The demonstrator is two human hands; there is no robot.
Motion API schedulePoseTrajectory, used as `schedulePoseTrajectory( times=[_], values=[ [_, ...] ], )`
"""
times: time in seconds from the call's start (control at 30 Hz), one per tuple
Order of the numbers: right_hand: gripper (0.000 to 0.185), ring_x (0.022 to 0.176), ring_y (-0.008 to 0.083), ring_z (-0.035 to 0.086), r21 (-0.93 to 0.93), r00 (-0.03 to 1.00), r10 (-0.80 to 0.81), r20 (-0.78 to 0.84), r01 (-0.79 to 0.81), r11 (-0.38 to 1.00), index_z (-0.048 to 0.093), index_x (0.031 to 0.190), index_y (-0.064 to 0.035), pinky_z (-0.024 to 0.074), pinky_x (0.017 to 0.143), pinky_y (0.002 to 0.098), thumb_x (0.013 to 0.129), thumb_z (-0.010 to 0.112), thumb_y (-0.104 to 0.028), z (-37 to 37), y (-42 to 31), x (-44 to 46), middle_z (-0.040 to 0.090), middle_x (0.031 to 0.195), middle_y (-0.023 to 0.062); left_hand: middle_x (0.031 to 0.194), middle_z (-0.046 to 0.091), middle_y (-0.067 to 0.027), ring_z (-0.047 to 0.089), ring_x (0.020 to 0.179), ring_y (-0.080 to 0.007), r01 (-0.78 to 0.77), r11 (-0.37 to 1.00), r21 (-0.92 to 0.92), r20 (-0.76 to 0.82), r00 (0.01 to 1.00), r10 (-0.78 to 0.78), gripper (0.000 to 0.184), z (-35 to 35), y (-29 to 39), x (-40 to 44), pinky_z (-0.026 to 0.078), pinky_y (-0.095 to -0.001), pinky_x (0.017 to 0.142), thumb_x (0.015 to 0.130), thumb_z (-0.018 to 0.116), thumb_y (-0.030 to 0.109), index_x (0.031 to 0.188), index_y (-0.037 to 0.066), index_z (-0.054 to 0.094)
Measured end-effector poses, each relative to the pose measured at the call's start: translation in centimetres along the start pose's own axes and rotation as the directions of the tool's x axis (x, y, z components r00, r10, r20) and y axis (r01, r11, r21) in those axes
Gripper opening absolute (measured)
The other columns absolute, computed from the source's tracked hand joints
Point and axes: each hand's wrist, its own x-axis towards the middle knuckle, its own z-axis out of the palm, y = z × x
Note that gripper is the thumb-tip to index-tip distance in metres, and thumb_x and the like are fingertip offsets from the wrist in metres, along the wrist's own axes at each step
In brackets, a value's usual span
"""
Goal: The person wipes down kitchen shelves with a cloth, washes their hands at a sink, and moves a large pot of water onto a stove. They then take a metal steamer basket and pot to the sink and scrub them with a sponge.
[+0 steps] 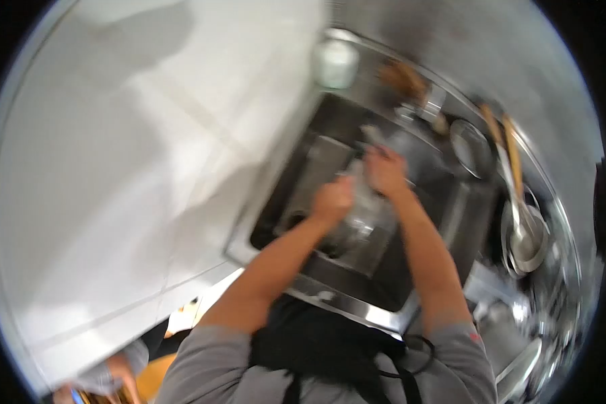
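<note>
Both my hands are over a metal sink basin (397, 269), in a blurred view. My left hand (333, 200) is closed around something I cannot make out, near the middle of the basin. Just up and to the right, my right hand (385, 170) is closed on a thin object (371, 134) whose pale end sticks out above the fingers; its kind is too blurred to tell. Between and below the hands, something clear and shiny (362, 229), perhaps water, shows over the basin floor.
A white-green container (337, 64) stands at the sink's back corner, near a brown item (402, 79). Strainers with wooden handles (513, 158) and bowls (528, 246) lie at the right. White tiles (114, 188) fill the left. Another person's arm (122, 374) shows at the bottom left.
</note>
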Motion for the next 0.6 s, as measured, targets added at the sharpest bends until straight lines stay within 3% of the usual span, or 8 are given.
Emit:
schedulePoseTrajectory(
  times=[0.1, 0.13, 0.17, 0.23, 0.47, 0.53, 0.57, 0.6],
  values=[
    [0.037, 0.126, 0.0312, 0.050, 0.038, 0.998, -0.011, 0.056, 0.008, 0.999, 0.060, 0.126, -0.0119, 0.0362, 0.109, 0.0455, 0.094, 0.046, -0.026, -0.2, 0.0, -1.6, 0.060, 0.128, 0.0148, 0.073, 0.065, -0.0207, 0.064, 0.066, -0.0425, 0.064, 0.996, 0.058, -0.009, 0.998, -0.063, 0.033, -1.9, 1.8, -0.5, 0.049, -0.0560, 0.059, 0.096, 0.042, 0.029, 0.086, 0.006, 0.064],
    [0.039, 0.127, 0.0313, 0.049, 0.247, 0.967, 0.234, 0.099, -0.252, 0.936, 0.056, 0.133, -0.0160, 0.0367, 0.106, 0.0479, 0.098, 0.043, -0.026, 0.0, -0.3, -1.3, 0.057, 0.132, 0.0137, 0.076, 0.065, -0.0233, 0.063, 0.069, -0.0451, -0.029, 0.998, -0.063, 0.005, 1.000, 0.029, 0.032, -1.3, 0.4, -0.3, 0.048, -0.0578, 0.062, 0.097, 0.042, 0.030, 0.091, 0.007, 0.064],
    [0.041, 0.128, 0.0310, 0.047, 0.336, 0.993, 0.091, 0.069, -0.110, 0.935, 0.052, 0.138, -0.0175, 0.0346, 0.105, 0.0503, 0.101, 0.039, -0.030, 3.9, 2.6, -0.6, 0.055, 0.135, 0.0131, 0.074, 0.064, -0.0250, 0.063, 0.068, -0.0454, 0.062, 0.997, -0.051, -0.045, 0.997, -0.064, 0.035, -1.5, 1.0, -0.2, 0.049, -0.0571, 0.062, 0.097, 0.043, 0.031, 0.088, 0.003, 0.062],
    [0.042, 0.129, 0.0308, 0.046, 0.196, 0.994, 0.112, 0.011, -0.112, 0.974, 0.053, 0.138, -0.0179, 0.0322, 0.105, 0.0515, 0.102, 0.038, -0.034, 2.7, 1.5, 0.4, 0.054, 0.136, 0.0123, 0.071, 0.065, -0.0249, 0.064, 0.065, -0.0441, 0.116, 0.992, -0.051, -0.045, 0.992, -0.118, 0.040, -2.4, 1.8, 0.0, 0.050, -0.0548, 0.060, 0.098, 0.042, 0.033, 0.084, 0.000, 0.061],
    [0.037, 0.126, 0.0314, 0.050, 0.240, 0.999, 0.027, -0.043, -0.016, 0.971, 0.058, 0.132, -0.0135, 0.0306, 0.109, 0.0454, 0.103, 0.040, -0.028, 6.1, 5.7, 0.4, 0.057, 0.132, 0.0129, 0.072, 0.065, -0.0243, 0.064, 0.066, -0.0423, 0.124, 0.990, -0.068, -0.029, 0.992, -0.126, 0.038, -2.8, 1.8, -0.3, 0.050, -0.0524, 0.062, 0.098, 0.043, 0.030, 0.086, -0.002, 0.060],
    [0.034, 0.115, 0.0319, 0.058, 0.896, 0.984, 0.106, -0.141, 0.082, 0.436, 0.061, 0.127, -0.0077, 0.0371, 0.106, 0.0405, 0.101, 0.044, -0.023, 12.0, 7.5, 1.8, 0.064, 0.122, 0.0140, 0.073, 0.064, -0.0226, 0.064, 0.067, -0.0400, -0.190, 0.975, -0.113, -0.216, 0.963, 0.163, 0.034, 0.2, -0.4, -0.1, 0.050, -0.0520, 0.062, 0.096, 0.045, 0.028, 0.085, 0.000, 0.061],
    [0.028, 0.104, 0.0311, 0.064, 0.442, 0.913, -0.181, -0.366, 0.342, 0.829, 0.066, 0.117, -0.0041, 0.0458, 0.098, 0.0363, 0.097, 0.051, -0.016, 13.3, 9.3, 3.4, 0.068, 0.114, 0.0142, 0.075, 0.064, -0.0211, 0.063, 0.069, -0.0392, -0.116, 0.975, -0.189, -0.190, 0.979, 0.080, 0.028, 0.8, -0.9, -0.2, 0.048, -0.0522, 0.060, 0.093, 0.047, 0.026, 0.086, 0.004, 0.063],
    [0.023, 0.104, 0.0298, 0.064, 0.152, 0.904, -0.217, -0.369, 0.289, 0.945, 0.069, 0.111, -0.0058, 0.0491, 0.094, 0.0372, 0.094, 0.055, -0.013, 4.6, 3.9, 1.8, 0.069, 0.111, 0.0134, 0.075, 0.063, -0.0218, 0.062, 0.068, -0.0411, -0.010, 0.995, -0.095, -0.064, 0.998, 0.004, 0.025, -0.1, -0.4, -0.2, 0.047, -0.0530, 0.060, 0.092, 0.046, 0.026, 0.090, 0.009, 0.064]
  ],
)
